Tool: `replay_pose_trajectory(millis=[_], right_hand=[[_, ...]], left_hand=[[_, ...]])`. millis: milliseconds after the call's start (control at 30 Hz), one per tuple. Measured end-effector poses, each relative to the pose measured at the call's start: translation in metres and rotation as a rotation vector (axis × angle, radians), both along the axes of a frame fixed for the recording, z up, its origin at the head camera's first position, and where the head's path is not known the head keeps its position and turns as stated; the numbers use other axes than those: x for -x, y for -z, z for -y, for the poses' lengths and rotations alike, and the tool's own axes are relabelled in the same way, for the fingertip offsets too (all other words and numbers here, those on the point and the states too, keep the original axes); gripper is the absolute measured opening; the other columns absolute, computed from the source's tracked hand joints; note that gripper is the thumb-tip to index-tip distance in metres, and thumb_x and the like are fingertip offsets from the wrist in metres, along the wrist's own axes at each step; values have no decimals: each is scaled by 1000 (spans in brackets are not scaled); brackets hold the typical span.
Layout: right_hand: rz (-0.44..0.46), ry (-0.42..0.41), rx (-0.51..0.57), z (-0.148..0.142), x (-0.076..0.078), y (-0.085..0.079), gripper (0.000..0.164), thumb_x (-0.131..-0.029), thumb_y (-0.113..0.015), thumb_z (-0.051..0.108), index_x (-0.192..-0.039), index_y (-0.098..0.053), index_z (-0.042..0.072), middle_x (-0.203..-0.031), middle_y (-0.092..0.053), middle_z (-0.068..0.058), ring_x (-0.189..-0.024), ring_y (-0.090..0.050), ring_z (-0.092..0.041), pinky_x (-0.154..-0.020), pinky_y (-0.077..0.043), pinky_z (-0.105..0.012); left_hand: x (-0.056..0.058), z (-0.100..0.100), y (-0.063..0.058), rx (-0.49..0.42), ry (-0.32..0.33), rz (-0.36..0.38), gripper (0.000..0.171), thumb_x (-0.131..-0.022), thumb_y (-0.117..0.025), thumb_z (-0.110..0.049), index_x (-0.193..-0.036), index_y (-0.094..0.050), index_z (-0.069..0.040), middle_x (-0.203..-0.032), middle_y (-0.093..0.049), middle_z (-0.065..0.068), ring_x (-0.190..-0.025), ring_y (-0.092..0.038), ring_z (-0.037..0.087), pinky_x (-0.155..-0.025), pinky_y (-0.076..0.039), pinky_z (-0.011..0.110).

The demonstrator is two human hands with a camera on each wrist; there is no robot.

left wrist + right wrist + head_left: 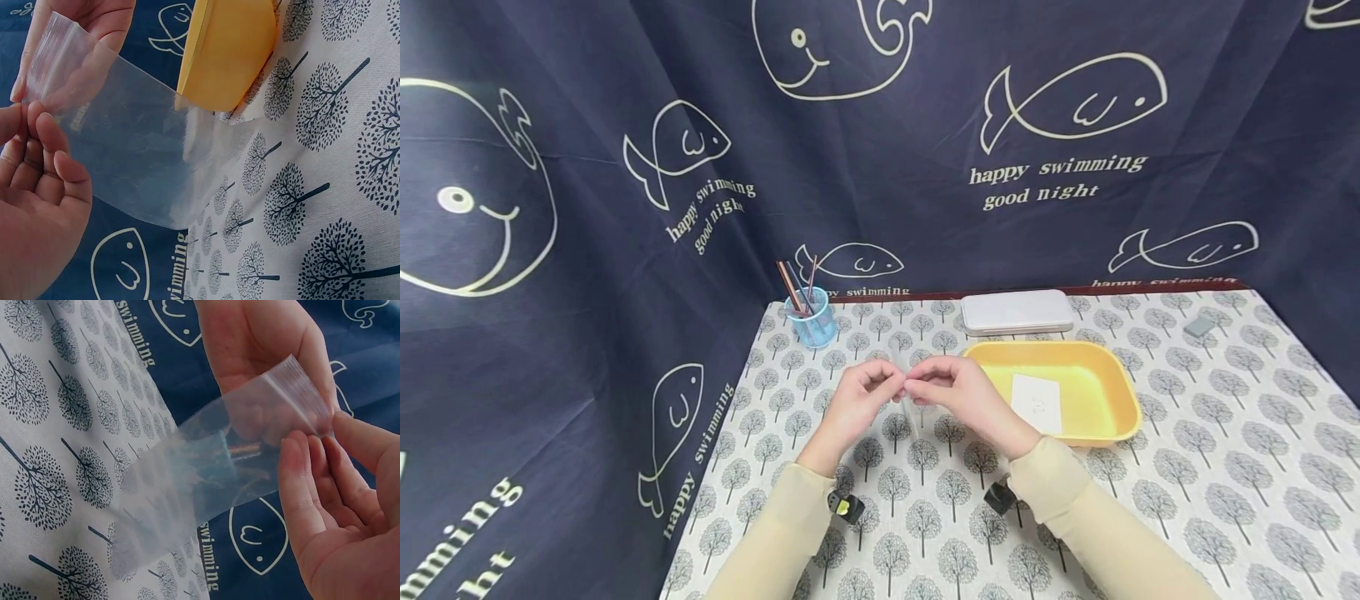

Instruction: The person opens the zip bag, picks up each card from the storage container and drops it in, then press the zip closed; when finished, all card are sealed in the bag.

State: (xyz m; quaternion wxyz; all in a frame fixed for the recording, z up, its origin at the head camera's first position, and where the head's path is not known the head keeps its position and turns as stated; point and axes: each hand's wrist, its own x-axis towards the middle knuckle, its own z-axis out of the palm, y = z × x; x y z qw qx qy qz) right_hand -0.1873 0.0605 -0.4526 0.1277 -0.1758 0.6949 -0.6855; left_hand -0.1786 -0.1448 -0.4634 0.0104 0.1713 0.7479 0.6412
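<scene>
Both hands meet over the middle of the table, fingertips close together on the top edge of a clear zip-lock bag (137, 137). My left hand (867, 398) pinches that zip edge between thumb and fingers. From the other side my right hand (958, 390) pinches the same strip, as the right wrist view shows near its fingers (299, 472). The bag hangs down flat from the strip towards the tablecloth. Through its film the blue pen cup and the cloth's trees show; in the head view the bag is barely visible.
A yellow tray (1093, 392) stands to the right of the hands, a white paper (1036, 404) with small marks inside it. Behind it lies a white case (1017, 312). A blue mesh cup (814, 327) with pencils stands back left, a grey block (1199, 326) back right.
</scene>
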Motion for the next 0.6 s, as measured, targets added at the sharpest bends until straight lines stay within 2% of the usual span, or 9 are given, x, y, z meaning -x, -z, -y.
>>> replay_pose_trajectory(millis=[133,433,533,600], right_hand=[[29,-21,29,-1,0,0,23,-94,-77,7,-114,-71,-5,-109,-75,-17,-105,-70,-45,-88,-61,-38],[56,-55,24,-3,2,2,22,-95,-76,5,-113,-71,-5,-109,-75,-17,-100,-73,-35,-89,-61,-39],[58,-66,23,-4,3,3,22,-95,-76,5,-113,-71,-5,-108,-76,-17,-101,-74,-35,-89,-61,-39],[60,-75,20,-4,3,3,22,-95,-76,6,-113,-71,-5,-108,-76,-16,-103,-73,-39,-89,-61,-40]], left_hand=[[0,0,3,-3,11,12,15,-102,-68,-14,-99,-72,0,-88,-72,3,-82,-67,19,-84,-58,33],[0,1,6,7,41,3,14,-103,-66,-12,-100,-72,0,-89,-72,4,-82,-67,18,-84,-58,33],[0,1,4,20,30,11,14,-102,-66,-13,-99,-72,-1,-88,-72,3,-82,-67,18,-84,-58,34],[-1,0,4,23,10,22,15,-102,-67,-14,-98,-72,-1,-86,-72,3,-81,-67,18,-84,-57,34]])
